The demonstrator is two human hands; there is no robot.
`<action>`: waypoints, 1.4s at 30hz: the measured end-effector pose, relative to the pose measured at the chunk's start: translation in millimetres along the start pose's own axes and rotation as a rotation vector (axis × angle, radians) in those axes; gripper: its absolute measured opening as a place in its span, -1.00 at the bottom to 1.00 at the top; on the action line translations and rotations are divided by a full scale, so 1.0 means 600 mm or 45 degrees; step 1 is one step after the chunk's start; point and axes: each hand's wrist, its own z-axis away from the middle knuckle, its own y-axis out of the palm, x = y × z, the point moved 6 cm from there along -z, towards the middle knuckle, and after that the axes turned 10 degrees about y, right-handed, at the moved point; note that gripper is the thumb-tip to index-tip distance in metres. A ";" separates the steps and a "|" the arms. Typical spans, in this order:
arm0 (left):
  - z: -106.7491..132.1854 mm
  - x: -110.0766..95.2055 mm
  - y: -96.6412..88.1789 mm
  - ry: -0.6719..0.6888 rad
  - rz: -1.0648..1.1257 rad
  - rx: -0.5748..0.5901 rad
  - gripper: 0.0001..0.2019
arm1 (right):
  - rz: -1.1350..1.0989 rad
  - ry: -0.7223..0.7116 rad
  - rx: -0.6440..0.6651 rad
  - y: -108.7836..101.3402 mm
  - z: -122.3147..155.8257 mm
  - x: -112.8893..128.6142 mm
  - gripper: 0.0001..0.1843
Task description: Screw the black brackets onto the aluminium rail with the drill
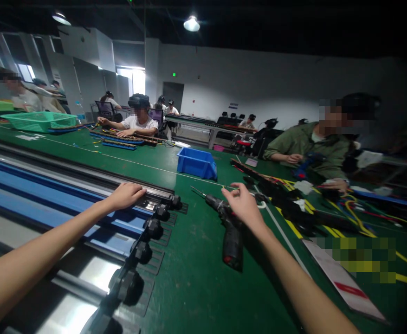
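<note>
My left hand [125, 195] rests palm down on the far end of a long metal rail [85, 181] beside a blue conveyor belt [32, 195], fingers curled over the rail's edge. My right hand [243, 204] hovers over a black electric screwdriver [228, 227] lying on the green table [203, 278]. Its fingertips are pinched together on something small near a thin wire; I cannot make out what. A row of black roller knobs [144, 250] runs along the conveyor's end between my arms.
A blue plastic bin [196, 163] stands behind the screwdriver. Black boards with yellow and red wires [311, 208] lie at right, where a person in a green jacket [311, 144] works. A green basket [39, 121] sits far left. Other people sit at farther tables.
</note>
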 end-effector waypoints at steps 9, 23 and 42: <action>0.001 0.003 0.001 0.030 0.036 0.007 -0.49 | 0.307 0.341 0.433 -0.025 0.136 -0.097 -0.31; 0.002 0.007 0.003 0.023 0.044 0.005 -0.50 | -0.185 0.573 0.632 0.018 0.140 -0.126 -0.42; 0.002 0.007 -0.001 0.025 0.075 -0.006 -0.52 | -1.690 0.777 0.659 0.033 0.155 -0.137 -0.71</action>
